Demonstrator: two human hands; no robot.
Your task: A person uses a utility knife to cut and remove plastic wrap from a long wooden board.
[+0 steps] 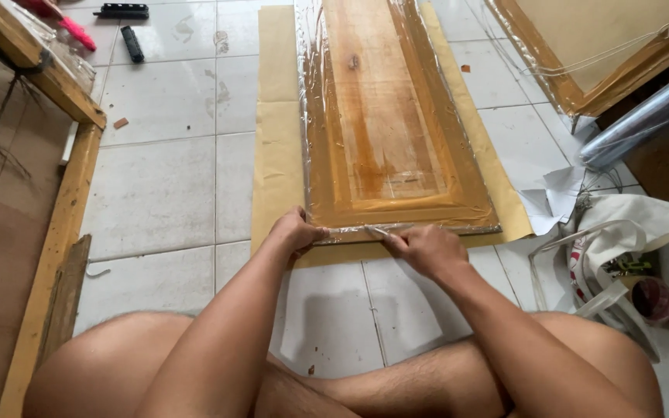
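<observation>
A long wooden panel [385, 108] wrapped in clear plastic film lies on a sheet of brown paper [276, 147] on the tiled floor. My left hand [294, 230] presses on the panel's near left corner, fingers curled over the film's edge. My right hand [421, 246] sits at the near edge, right of the middle, pinching a thin light-coloured tool or strip whose tip [377, 231] points left along the edge. What exactly it holds is hard to make out. My bare knees frame the bottom of the view.
A wooden frame [56, 232] runs along the left. Another wrapped panel [598, 54] and a roll of clear film [644, 116] lie at the top right. A white cloth bag [629, 263] sits to the right. Black tools [121, 11] lie at the far top left.
</observation>
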